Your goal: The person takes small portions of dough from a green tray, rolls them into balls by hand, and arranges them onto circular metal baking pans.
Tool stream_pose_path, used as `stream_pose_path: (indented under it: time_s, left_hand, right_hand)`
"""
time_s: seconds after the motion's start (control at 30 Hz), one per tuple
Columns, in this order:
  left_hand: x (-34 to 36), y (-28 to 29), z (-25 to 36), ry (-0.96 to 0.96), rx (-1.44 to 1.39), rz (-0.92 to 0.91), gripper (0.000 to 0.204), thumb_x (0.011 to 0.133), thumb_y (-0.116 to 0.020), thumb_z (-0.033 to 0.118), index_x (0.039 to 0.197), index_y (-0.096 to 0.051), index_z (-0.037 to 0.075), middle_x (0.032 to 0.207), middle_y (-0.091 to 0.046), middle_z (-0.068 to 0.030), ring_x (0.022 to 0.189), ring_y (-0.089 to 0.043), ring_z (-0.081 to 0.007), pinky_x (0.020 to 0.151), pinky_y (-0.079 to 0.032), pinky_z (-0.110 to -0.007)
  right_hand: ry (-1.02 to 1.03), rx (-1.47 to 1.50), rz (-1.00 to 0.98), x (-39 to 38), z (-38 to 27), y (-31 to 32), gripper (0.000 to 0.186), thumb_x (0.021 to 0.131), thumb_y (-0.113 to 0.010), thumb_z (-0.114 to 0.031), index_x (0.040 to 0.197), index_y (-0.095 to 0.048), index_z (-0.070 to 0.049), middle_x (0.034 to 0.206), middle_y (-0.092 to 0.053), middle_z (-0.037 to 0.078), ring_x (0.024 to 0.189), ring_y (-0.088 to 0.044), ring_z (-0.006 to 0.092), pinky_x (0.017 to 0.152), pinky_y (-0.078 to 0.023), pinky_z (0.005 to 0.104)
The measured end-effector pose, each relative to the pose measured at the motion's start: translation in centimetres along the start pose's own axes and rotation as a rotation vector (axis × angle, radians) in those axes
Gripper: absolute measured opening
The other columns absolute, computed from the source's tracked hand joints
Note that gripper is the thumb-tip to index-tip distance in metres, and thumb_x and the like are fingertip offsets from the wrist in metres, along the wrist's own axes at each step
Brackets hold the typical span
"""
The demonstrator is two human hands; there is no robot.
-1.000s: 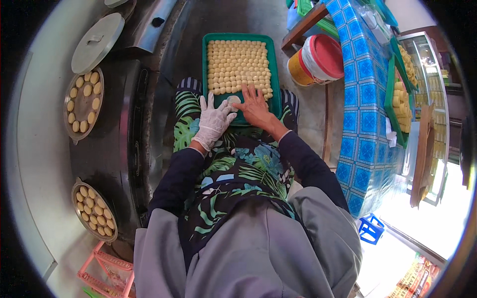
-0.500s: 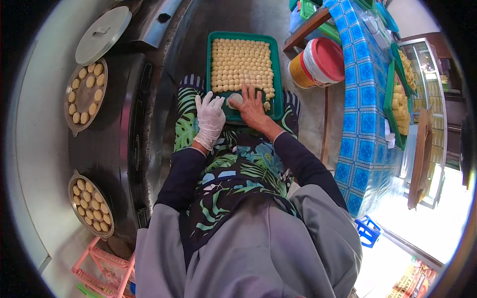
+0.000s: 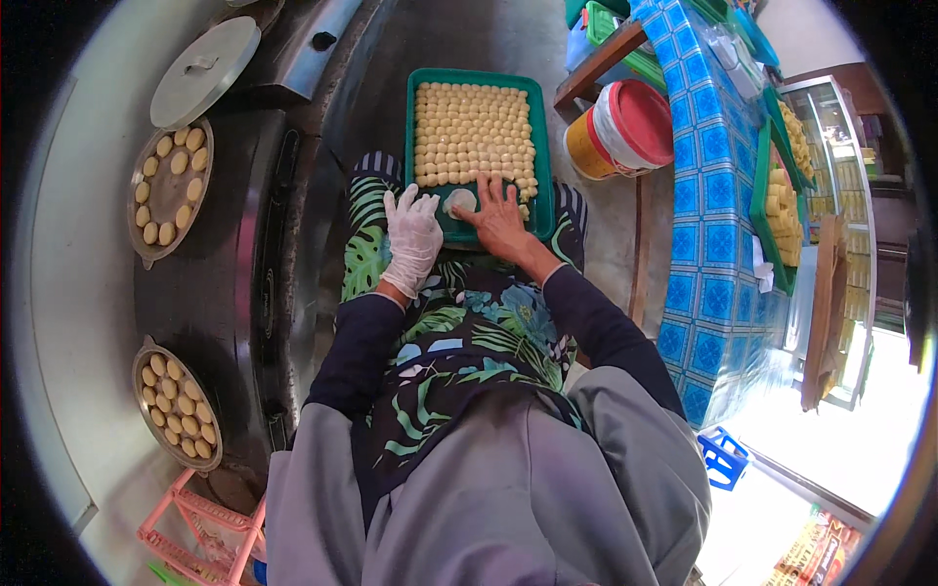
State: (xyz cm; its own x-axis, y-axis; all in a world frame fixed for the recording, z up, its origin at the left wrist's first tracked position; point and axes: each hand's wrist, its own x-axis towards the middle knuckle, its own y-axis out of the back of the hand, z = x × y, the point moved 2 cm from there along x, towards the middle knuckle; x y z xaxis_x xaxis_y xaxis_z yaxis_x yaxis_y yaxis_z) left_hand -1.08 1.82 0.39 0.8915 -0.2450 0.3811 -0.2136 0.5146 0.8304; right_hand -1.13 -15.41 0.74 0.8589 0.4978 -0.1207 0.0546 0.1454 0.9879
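- One pale flat disc (image 3: 454, 201), lying on the bare near strip of a green tray (image 3: 543, 127), under my right thumb, which seems to steady it.
- Right hand (image 3: 501, 223), one, bare: fingers spread wide, tips at the nearest dough balls.
- Left hand (image 3: 413, 239), one, gloved: fingers parted at the near-left corner, nothing visible in them.
- Dough balls (image 3: 474, 132), too many to count surely, in close rows, probably to save room.
- Tray, one, at my knees, presumably for two-handed reach.
- To my left: two round pans; upper pan (image 3: 168, 189), about twelve cakes (image 3: 179, 162), mostly ringed; lower pan (image 3: 149, 349), over a dozen, packed.
- Lid (image 3: 207, 73), one, grey.
- To my right: one red-lidded bucket (image 3: 618, 127).
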Motion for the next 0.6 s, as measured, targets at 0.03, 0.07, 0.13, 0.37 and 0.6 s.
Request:
stream_pose_path:
  time_s: [0.03, 0.07, 0.13, 0.37, 0.6]
  left_hand:
    - [0.2, 0.2, 0.7, -0.005, -0.006, -0.002, 0.034, 0.074, -0.061, 0.003, 0.107, -0.065, 0.009, 0.109, -0.066, -0.0065, 0.12, -0.05, -0.0317, 0.106, -0.027, -0.06]
    - [0.4, 0.3, 1.8, -0.05, 0.054, -0.071, 0.032, 0.08, -0.06, 0.011, 0.112, -0.064, 0.009, 0.116, -0.063, -0.0068, 0.125, -0.044, -0.0359, 0.106, -0.024, -0.063]
    - [0.1, 0.5, 2.2, -0.089, 0.123, -0.134, 0.033, 0.085, -0.059, 0.02, 0.116, -0.062, 0.009, 0.122, -0.061, -0.0071, 0.13, -0.039, -0.0401, 0.106, -0.021, -0.066]
    - [-0.4, -0.5, 2.0, -0.138, 0.22, -0.315, 0.061, 0.092, -0.046, 0.054, 0.132, -0.055, 0.009, 0.144, -0.043, -0.0107, 0.141, -0.012, -0.0479, 0.108, -0.007, -0.069]
    - [0.1, -1.2, 2.1, -0.143, 0.117, -0.285, 0.057, 0.09, -0.049, 0.056, 0.129, -0.059, 0.015, 0.153, -0.027, -0.0179, 0.141, -0.006, -0.0509, 0.107, -0.006, -0.07]
  right_hand:
    - [-0.023, 0.054, -0.009, -0.4, 0.5, -0.1, 0.044, 0.089, -0.05, -0.009, 0.127, -0.061, -0.029, 0.147, -0.024, 0.03, 0.135, -0.022, 0.0493, 0.101, -0.025, 0.0601]
    - [-0.045, 0.108, -0.017, -0.7, 0.9, -0.3, 0.046, 0.089, -0.05, -0.008, 0.127, -0.061, -0.03, 0.148, -0.022, 0.03, 0.134, -0.022, 0.0496, 0.1, -0.025, 0.06]
    - [-0.053, 0.109, 0.003, -1.2, 0.7, -0.3, 0.046, 0.088, -0.052, -0.007, 0.127, -0.062, -0.03, 0.148, -0.022, 0.03, 0.134, -0.022, 0.0501, 0.1, -0.025, 0.0608]
    - [-0.148, 0.199, 0.032, -0.5, 0.9, 0.0, 0.052, 0.086, -0.055, -0.004, 0.133, -0.054, -0.024, 0.149, -0.019, 0.032, 0.134, -0.02, 0.0534, 0.1, -0.024, 0.0662]
    - [-0.154, 0.088, -0.02, -0.2, 0.5, -0.5, 0.052, 0.084, -0.057, -0.005, 0.134, -0.051, -0.014, 0.15, -0.016, 0.033, 0.135, -0.02, 0.0532, 0.101, -0.025, 0.0639]
